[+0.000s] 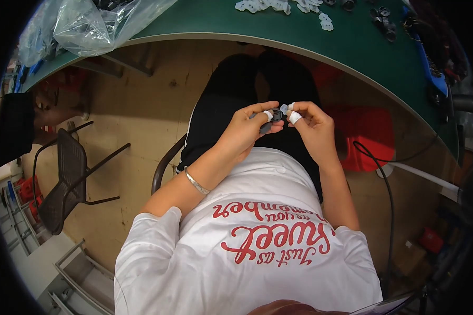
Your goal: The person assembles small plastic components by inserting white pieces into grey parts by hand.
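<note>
Left hand (247,128) and right hand (311,123) both pinch a small dark part (275,116) over the lap. Green table (278,26) ahead carries white pieces (263,5).

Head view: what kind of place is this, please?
Probably a small assembly workshop. A green worktable carries small white parts and black parts, and both hands, left hand and right hand, hold a small dark part.
</note>
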A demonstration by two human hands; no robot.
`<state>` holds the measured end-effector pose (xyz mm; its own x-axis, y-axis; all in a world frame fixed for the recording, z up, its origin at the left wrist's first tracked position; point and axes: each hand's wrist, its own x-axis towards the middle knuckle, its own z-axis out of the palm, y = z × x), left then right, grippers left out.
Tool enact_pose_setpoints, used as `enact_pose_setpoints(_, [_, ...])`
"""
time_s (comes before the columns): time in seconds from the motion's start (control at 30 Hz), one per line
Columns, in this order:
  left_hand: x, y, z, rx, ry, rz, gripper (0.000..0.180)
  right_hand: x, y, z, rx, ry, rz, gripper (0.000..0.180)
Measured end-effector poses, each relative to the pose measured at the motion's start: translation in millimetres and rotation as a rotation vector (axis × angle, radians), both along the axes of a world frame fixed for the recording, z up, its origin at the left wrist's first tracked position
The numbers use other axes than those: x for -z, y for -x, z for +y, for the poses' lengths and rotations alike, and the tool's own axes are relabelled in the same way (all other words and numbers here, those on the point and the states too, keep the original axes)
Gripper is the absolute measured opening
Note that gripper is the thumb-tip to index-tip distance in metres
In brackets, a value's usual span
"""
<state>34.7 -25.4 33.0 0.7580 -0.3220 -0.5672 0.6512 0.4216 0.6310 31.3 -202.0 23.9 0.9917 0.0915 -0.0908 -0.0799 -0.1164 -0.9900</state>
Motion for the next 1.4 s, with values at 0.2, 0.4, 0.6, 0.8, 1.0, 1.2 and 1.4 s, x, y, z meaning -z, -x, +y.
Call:
enact_pose_setpoints(0.2, [7,-2,-1,-0.017,-0.075,-0.018,0.035,-11,0,6,-0.032,0.156,-0.005,0.018])
enact_pose_setpoints(0.4, [5,-4,-1,0.004,-0.099,-0.014,0.032,-11,-5,9,-0.038,0.288,-0.057,0.019])
enact_pose_setpoints(0.6, [15,-4,0,0.076,-0.176,-0.128,0.029,-13,-13,6,-0.142,0.261,0.033,0.016])
enact_pose_setpoints(0.8, [22,-2,4,0.119,-0.188,-0.126,0.028,-6,-14,4,-0.128,0.342,0.142,0.021])
enact_pose_setpoints(1.0, [24,-4,5,0.001,0.005,0.059,0.025,20,-11,1,-0.127,0.102,0.296,0.023])
enact_pose_setpoints(1.2, [30,-1,5,0.03,-0.106,-0.015,0.023,12,-14,6,-0.194,0.095,0.356,0.018])
enact_pose_setpoints(1.4, [30,4,3,0.059,-0.147,0.016,0.024,18,-13,3,-0.335,0.414,0.146,0.013])
